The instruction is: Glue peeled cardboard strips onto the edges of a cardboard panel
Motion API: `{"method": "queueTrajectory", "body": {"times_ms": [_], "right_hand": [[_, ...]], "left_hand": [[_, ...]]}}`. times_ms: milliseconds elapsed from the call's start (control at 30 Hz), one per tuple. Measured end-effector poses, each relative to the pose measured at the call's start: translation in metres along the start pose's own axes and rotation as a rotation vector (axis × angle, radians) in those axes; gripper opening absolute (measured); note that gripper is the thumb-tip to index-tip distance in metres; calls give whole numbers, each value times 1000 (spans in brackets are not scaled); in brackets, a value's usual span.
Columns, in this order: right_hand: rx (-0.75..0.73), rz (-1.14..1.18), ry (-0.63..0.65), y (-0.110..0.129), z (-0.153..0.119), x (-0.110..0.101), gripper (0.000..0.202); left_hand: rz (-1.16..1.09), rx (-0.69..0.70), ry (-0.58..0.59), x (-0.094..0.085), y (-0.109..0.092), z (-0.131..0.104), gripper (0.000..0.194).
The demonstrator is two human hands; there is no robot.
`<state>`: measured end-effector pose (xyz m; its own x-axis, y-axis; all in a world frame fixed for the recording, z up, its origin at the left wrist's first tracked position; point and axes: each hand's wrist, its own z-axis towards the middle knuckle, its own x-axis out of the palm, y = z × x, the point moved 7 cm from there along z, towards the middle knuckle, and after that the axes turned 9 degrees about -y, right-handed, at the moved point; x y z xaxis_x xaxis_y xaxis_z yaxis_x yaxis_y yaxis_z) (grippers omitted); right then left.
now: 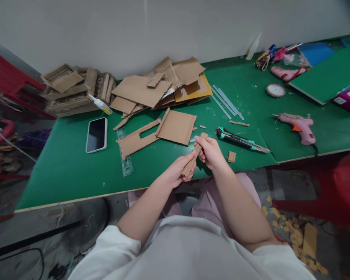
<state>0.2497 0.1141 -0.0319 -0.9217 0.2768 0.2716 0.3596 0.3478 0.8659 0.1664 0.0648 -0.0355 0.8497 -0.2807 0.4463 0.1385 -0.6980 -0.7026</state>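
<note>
A narrow cardboard strip (192, 159) slants between my two hands above the table's front edge. My left hand (183, 167) is closed around its lower end, thumb on top. At the upper end, my right hand (209, 151) pinches the strip between thumb and fingers. Just beyond lies a square cardboard panel (177, 126) with a folded edge. To its left a cut cardboard frame (134, 143) rests across a clear plastic ruler (127, 166). A black and teal utility knife (240, 139), blade out, lies right of my hands, near a small cardboard scrap (231, 156).
Stacked cardboard pieces (146, 89) and cardboard frames (70, 87) line the wall. A phone (97, 135) and a glue bottle (100, 104) are at left. Glue sticks (226, 102), a tape roll (275, 90) and a pink glue gun (299, 127) lie at right. A red stool (348, 186) stands below.
</note>
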Motion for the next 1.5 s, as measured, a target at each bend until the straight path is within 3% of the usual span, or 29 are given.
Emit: {"method": "queueTrajectory", "body": {"times_ms": [100,167,267,367,433,567,700,933,1067,1367,1500], "right_hand": [[5,39,-11,0,1,-1,28],[12,87,-45,1,2,-4,26],[31,166,-98,1,5,-9,23],[60,214,-100,-1,5,-8,22],[69,248,-62,-2,4,-5,22],[17,276,0,0,3,1,26],[-95,223,-17,7,2,-1,29],[-173,184,66,15,-2,3,31],[-228,161,75,20,-6,2,31],[-271,172,156,24,-11,4,25],[-264,77,249,20,-15,10,20]], "left_hand": [[13,9,2,-1,-2,-1,56],[-8,90,-36,-5,-9,-6,60],[-2,305,-156,-14,-23,-18,59],[93,432,-297,-19,-29,-31,66],[105,476,-388,-22,-32,-36,54],[9,478,-474,-27,-33,-36,35],[-6,484,-488,-29,-36,-39,35],[-29,455,-436,-29,-40,-46,35],[19,445,-496,-29,-41,-49,38],[107,569,-648,-36,-47,-56,26],[221,649,-653,-34,-53,-60,28]]}}
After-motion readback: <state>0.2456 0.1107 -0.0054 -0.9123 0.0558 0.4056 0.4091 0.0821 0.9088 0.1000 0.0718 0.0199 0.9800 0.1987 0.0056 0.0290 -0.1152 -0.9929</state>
